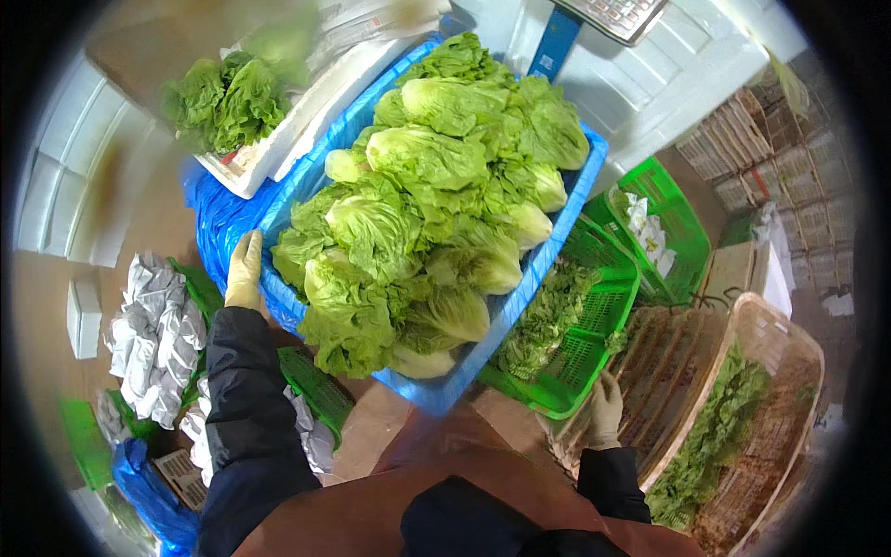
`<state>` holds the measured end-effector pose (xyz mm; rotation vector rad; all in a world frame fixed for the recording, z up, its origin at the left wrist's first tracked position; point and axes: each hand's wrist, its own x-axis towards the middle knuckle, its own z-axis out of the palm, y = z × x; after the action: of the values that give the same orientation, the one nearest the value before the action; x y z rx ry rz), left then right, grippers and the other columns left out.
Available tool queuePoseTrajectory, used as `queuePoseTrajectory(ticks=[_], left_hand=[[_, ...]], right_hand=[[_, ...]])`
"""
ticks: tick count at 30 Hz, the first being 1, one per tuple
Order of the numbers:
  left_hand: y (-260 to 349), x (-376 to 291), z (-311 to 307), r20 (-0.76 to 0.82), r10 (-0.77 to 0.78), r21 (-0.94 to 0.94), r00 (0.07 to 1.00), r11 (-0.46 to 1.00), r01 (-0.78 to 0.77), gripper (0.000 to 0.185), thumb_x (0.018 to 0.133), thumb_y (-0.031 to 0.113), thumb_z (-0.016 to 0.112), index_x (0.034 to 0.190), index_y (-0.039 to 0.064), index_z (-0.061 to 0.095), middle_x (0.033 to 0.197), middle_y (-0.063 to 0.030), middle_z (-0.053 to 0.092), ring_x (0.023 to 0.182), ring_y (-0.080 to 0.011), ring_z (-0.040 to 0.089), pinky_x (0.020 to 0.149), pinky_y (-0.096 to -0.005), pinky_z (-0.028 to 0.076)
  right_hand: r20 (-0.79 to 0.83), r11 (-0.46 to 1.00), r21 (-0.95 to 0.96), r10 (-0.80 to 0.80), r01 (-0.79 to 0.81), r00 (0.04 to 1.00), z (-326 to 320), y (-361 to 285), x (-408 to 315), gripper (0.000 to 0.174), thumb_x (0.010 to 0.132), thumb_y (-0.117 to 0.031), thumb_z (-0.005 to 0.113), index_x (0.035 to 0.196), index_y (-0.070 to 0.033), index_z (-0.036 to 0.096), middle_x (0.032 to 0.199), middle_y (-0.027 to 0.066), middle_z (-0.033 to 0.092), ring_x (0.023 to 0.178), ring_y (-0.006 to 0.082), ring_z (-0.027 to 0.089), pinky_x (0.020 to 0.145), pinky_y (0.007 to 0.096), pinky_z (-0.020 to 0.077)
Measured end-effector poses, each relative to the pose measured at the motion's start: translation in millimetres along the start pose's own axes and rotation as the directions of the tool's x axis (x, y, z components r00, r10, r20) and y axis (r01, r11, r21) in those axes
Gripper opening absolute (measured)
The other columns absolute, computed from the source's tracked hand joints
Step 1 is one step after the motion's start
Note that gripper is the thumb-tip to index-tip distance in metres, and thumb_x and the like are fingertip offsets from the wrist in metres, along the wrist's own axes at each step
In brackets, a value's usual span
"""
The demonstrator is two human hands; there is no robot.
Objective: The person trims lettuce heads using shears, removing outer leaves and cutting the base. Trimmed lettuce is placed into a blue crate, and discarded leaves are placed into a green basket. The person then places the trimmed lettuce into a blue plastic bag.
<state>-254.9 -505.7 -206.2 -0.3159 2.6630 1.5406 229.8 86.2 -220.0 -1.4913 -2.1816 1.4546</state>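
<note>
Heads of green lettuce (pixel 424 216) lie heaped in a large container lined with blue plastic film (pixel 487 341), directly in front of me. My left hand (pixel 243 271), in a pale glove, is against the container's left rim, where the blue film bunches; whether the fingers grip it is hard to see. Low on the right, my gloved right hand (pixel 607 409) hangs with loosely curled fingers and no object visible in it. It is close to the corner of a green plastic basket (pixel 597 348) holding loose leaves (pixel 550 317) and a brown slatted crate (pixel 668 376).
A white foam box (pixel 254 170) with leafy lettuce (pixel 230 104) adjoins the container. Behind it stand white foam boxes (pixel 640 90) and a keypad device (pixel 619 14). White-wrapped bundles (pixel 156 334) lie left. Another green basket (pixel 679 230) and a tilted brown basket (pixel 759 445) stand right.
</note>
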Motion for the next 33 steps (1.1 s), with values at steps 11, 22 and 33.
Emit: queuePoseTrajectory(ticks=[11,22,33], left_hand=[[23,-105,-2,0.173,0.007,0.073,0.985,0.997,-0.020,0.036,0.099,0.033,0.073,0.108,-0.002,0.074,0.092,-0.0087,0.071,0.083,-0.0157,0.061,0.081,-0.0346,0.052],[159,-26,146,0.333,0.762,0.107,0.556,0.555,-0.825,0.032,0.086,0.024,0.075,0.112,0.006,0.074,0.097,-0.0172,0.073,0.092,-0.0386,0.068,0.086,-0.0465,0.053],[236,-38,119,0.436,0.409,-0.543,0.802,0.830,-0.128,0.034,0.088,0.014,0.084,0.118,0.002,0.073,0.088,-0.0047,0.072,0.077,-0.0146,0.068,0.075,-0.0278,0.057]], right_hand=[[0.474,0.853,0.352,0.193,-0.386,0.859,125,29,-33,0.074,0.103,-0.050,0.063,0.152,0.002,0.044,0.140,0.0145,0.061,0.123,0.0296,0.062,0.103,0.0481,0.0508],[0.280,0.895,0.289,0.259,-0.338,0.924,139,34,-70,0.042,0.105,-0.027,0.058,0.136,0.000,0.062,0.114,0.0124,0.072,0.088,0.0198,0.070,0.076,0.0386,0.0590],[0.078,0.801,0.312,0.514,-0.511,0.854,164,69,-157,0.033,0.102,-0.029,0.066,0.116,0.000,0.070,0.096,0.0066,0.074,0.079,0.0158,0.069,0.069,0.0302,0.0528]])
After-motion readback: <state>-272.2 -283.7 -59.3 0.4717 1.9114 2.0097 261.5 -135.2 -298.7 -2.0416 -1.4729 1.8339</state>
